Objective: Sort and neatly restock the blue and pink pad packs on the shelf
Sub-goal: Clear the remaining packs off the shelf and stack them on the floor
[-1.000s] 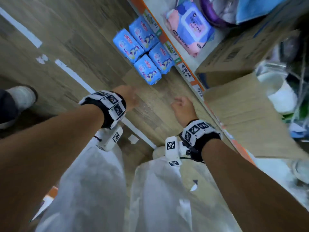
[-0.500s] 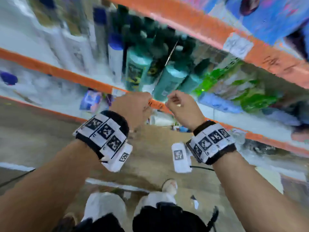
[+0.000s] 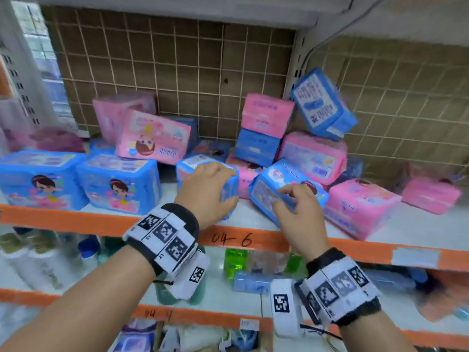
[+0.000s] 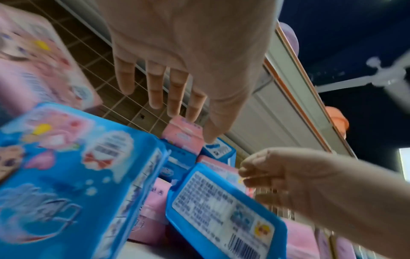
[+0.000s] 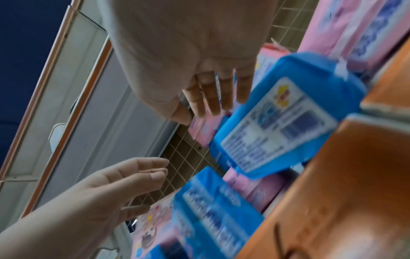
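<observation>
Both arms are reaching forward, left hand spreading its fingers loose and straight, right hand hanging with fingers relaxed, holding nothing.

The left grip hovers at an upright pack near the front of the shelf; the right grip reaches a tilted pack just right of it. Left of the left grip, two packs stand side by side at the shelf's front. Behind both grips, packs lie heaped; one pack tops the heap, leaning against the wire grid.
</observation>
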Demonstrator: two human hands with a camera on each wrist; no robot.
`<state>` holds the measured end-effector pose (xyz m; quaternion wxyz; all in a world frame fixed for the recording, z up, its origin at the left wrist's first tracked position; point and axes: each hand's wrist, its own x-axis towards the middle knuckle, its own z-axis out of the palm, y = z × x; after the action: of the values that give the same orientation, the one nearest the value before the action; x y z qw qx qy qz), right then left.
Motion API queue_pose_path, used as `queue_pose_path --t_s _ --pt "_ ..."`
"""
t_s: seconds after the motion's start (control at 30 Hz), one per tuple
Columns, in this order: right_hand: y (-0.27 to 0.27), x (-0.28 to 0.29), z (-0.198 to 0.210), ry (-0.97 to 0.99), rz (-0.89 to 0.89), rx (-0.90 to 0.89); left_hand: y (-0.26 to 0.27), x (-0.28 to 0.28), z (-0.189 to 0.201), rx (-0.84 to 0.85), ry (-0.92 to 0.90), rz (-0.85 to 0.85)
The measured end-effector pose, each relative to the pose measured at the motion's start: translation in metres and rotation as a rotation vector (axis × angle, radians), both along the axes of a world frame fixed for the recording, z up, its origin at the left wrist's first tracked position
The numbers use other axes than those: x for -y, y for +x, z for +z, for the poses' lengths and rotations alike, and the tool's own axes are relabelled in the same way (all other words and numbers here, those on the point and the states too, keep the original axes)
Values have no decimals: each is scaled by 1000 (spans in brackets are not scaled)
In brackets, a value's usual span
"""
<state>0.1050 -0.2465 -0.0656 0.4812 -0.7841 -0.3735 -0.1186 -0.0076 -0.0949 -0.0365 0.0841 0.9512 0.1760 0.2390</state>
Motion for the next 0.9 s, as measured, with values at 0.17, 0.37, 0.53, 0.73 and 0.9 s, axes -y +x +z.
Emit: queue_pose_path --t_s 0.17,0.37,0.53,0.73,0.9 --pt "49 18 -6 -382 -162 97 59 22 -2 -262 112 72" --pt "59 18 -26 -463 -110 71 56 -3 -11 -490 185 195" --pt "59 17 -26 -472 -68 17 56 8 3 -399 -30 150" --pt "72 43 -12 -328 195 -167 108 62 8 -143 -9 -66" --pt "112 93 32 79 99 -334 139 87 -19 -315 104 44"
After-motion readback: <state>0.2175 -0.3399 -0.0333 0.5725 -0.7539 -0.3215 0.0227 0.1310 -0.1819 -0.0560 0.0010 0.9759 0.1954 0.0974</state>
